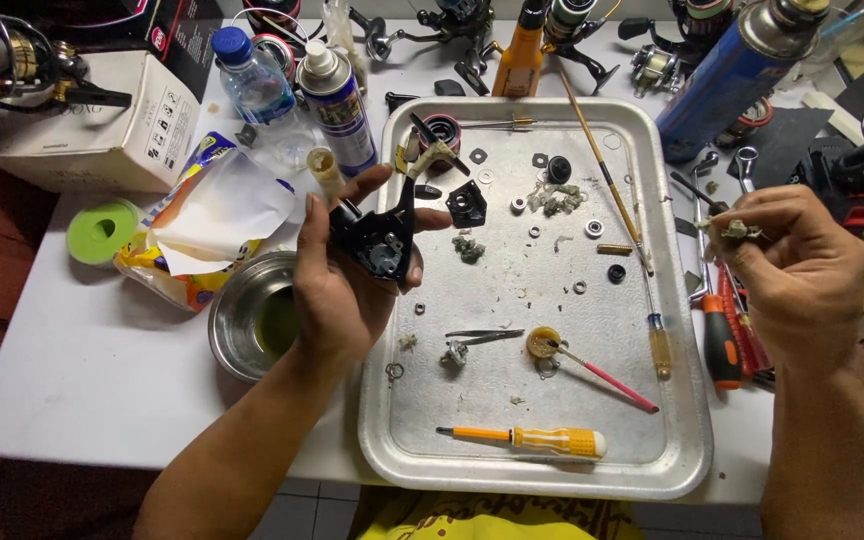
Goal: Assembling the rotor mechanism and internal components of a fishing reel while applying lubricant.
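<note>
The left hand (337, 285) closes its grip around a black reel body (377, 238) above the metal tray's (392, 440) left rim, long axis upright, a thin arm pointing up. The right hand (802, 275) pinches a grimy wad (740, 230) over the tabletop (92, 370); its material is unclear.

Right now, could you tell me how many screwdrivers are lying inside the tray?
2: a yellow screwdriver along the tray's near edge, and a clear-handled screwdriver by its right side. Others lie outside it, partly hidden by the right hand.
</note>
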